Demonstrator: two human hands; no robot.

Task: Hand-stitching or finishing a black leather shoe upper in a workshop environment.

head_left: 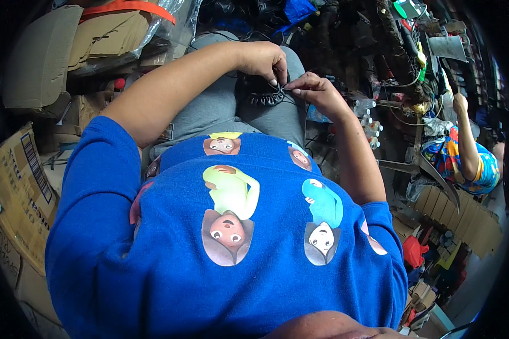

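Observation:
A shiny black piece with a gathered, ruffled edge [266, 99] rests on my thigh; it looks like leather, but I cannot tell its exact kind. Over its far right edge, my left hand [264, 61] bends down with thumb and fingers pinched together. From the right, my right hand [315, 91] meets it, thumb and forefinger closed in a pinch. Between the two sets of fingertips runs a thin dark cord [282, 88], small and partly covered by the fingers. Grey trousers [206, 93] cover my legs beneath the work.
Flattened cardboard [110, 37] is stacked at the far left, with a cardboard box [22, 192] nearer. Plastic bottles [369, 121] stand right of my knee. A curved metal blade [438, 179] juts out at the right, near another person in a colourful shirt [464, 161].

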